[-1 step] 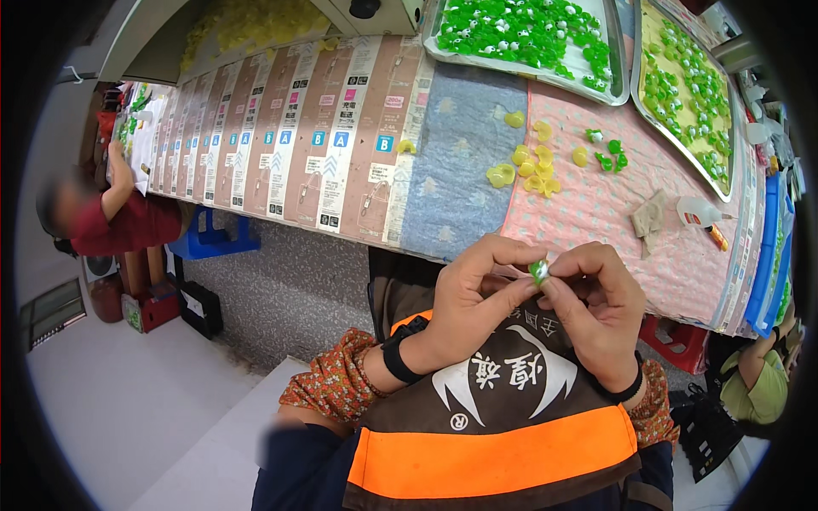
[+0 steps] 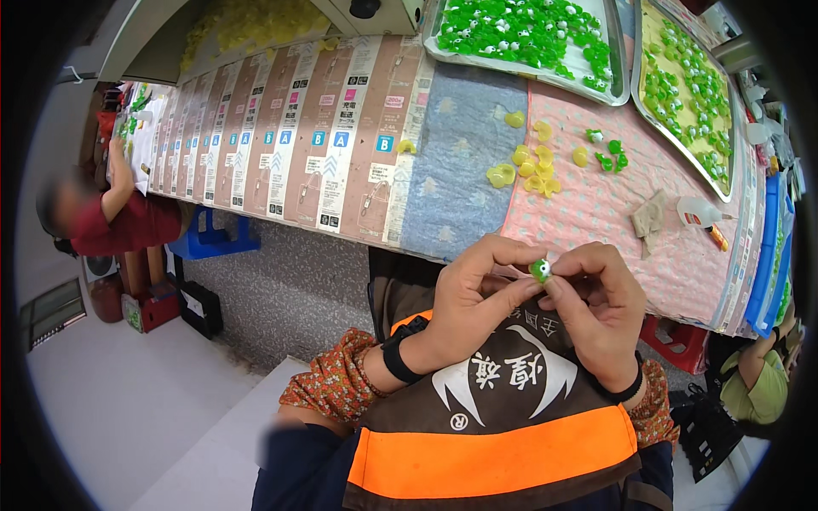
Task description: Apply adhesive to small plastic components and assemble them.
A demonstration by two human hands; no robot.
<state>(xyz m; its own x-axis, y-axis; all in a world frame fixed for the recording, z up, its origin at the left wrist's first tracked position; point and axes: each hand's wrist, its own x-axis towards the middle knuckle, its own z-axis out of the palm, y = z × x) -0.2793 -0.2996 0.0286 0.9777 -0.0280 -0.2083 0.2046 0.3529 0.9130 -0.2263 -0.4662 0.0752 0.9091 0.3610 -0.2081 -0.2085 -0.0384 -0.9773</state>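
Note:
Just past the table's near edge, over my brown apron [image 2: 545, 375], I hold a small green plastic piece with a white-and-black eye [image 2: 540, 270]. My left hand [image 2: 486, 294] pinches it between thumb and forefinger. From the other side, the thumb and forefinger of my right hand [image 2: 596, 311] close on it too. Beyond my hands, several yellow translucent cup-like pieces [image 2: 535, 166] lie loose on the pink cloth [image 2: 588, 230]. A few green pieces [image 2: 612, 160] with eyes rest to their right.
A metal tray [image 2: 620, 81] full of green pieces stands at the back, beside another tray [image 2: 728, 183]. A crumpled rag [image 2: 649, 220] and a clear bottle [image 2: 699, 211] lie at right. Yellow pieces fill a machine's opening [image 2: 247, 34]. Other people sit at far left [image 2: 119, 213] and right [image 2: 758, 383].
The green piece has turned slightly between my fingertips, so more of its eye shows. My hands have hardly moved.

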